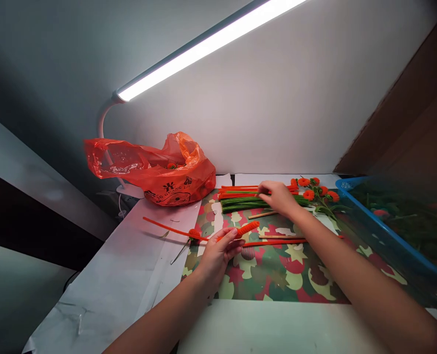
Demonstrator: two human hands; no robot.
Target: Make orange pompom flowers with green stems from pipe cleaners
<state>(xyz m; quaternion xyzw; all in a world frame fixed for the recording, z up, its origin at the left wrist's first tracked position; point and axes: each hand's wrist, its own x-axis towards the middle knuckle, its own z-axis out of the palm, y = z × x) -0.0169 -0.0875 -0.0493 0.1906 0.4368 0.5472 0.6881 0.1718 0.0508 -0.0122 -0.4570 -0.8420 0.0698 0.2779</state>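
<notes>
Taking the middle of the patterned mat [277,278] on the table [111,280] as the clock's centre: at 9 o'clock, holds in the left hand [221,251] a tightly wound orange coil [249,227], with that grip closed round its lower end and the free end toward 2. At 12, hovers with the right hand [280,197] over the green stems [236,204], fingertips close together; cannot tell about any stem between them.

Looks partway through one piece: seems wound already, judging by the neat turns, but shows no green part. Leaves, by this reading, further shaping and a stem, to match the orange flowers [323,191] at 2, apparently finished. Shows another flower head [172,166] at 10, inside the red bag [181,191], and blurred greenery with orange spots in the blue basket [380,222] at 3. Includes plenty of unused orange strands [233,193] at 11, beside the green stems.
</notes>
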